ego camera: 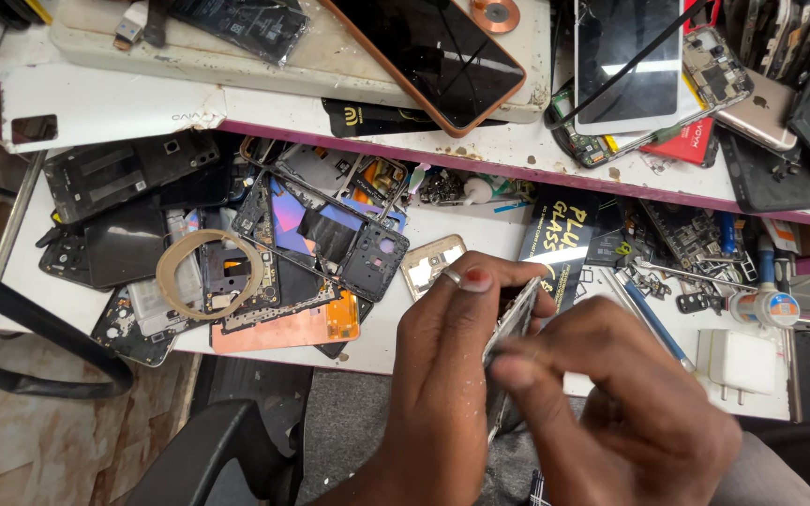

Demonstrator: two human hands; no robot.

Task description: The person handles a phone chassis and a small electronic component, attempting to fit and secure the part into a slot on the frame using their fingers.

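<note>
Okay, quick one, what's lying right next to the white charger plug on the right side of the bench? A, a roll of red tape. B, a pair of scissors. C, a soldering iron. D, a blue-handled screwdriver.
D: the blue-handled screwdriver lies slantwise just left of the white charger plug.

Between the two hands, only the thin edge of a phone shows; its face and lower end are covered by the left hand and right hand. The right hand's fingers are blurred, so their grip cannot be made out. Both wrists run off the bottom edge. Just beyond the fingers, a black packet is partly hidden behind the left hand. To the right of the fingers, the small screws and metal bits are too small to tell apart. Far above the fingers, a dark tablet is cut by the top edge.
</note>
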